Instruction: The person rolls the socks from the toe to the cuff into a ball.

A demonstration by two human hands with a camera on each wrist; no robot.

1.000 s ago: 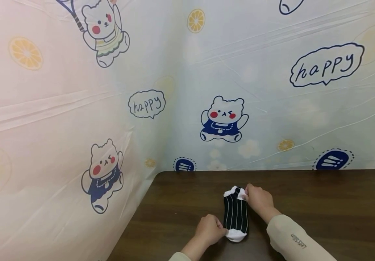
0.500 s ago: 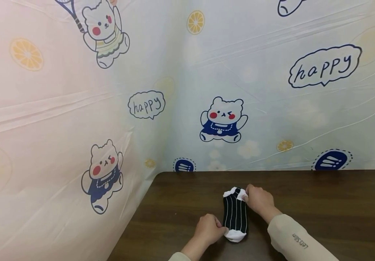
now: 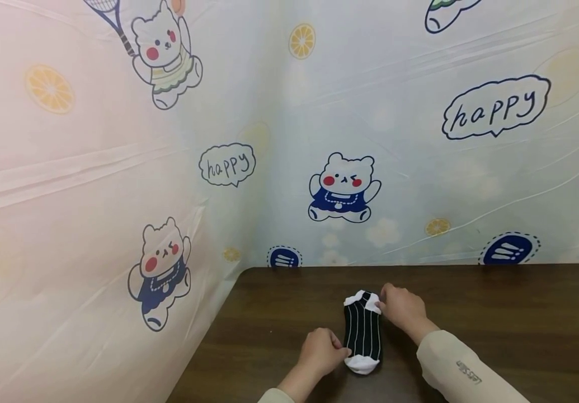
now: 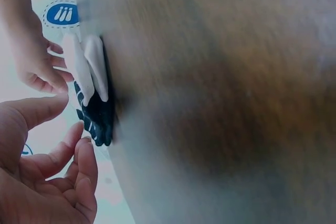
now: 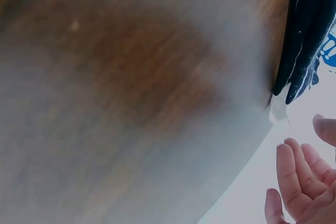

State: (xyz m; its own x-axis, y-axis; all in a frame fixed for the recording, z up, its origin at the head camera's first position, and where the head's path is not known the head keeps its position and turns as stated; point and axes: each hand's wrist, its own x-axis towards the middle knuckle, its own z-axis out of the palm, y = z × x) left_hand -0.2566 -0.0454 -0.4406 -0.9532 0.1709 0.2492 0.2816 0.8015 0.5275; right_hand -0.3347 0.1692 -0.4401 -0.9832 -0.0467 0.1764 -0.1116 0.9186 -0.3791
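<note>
While a black fabric sock (image 3: 362, 330) with white stripes and ends lies on the brown wood-grain worktop (image 3: 495, 308), the left hand (image 3: 321, 352) and right hand (image 3: 403, 308) flank it, thumbs and fingers parted, gripping nothing.

The right sleeve (image 3: 465, 364) is showing a pale cream-beige colour, its plain, loosely cut cloth puffing out a little behind a rounded cuff (image 3: 427, 348). Small dark lettering (image 3: 469, 373) is running along its upper side, seeming to read "Let's Slim", though the letters are coming out blurred. The left sleeve (image 3: 275, 396) is peeking in at the bottom edge of the head view, only a short piece of similar pale cloth. Beyond the sleeves, the left hand (image 3: 321, 351) and right hand (image 3: 404, 308) are going bare.
</note>
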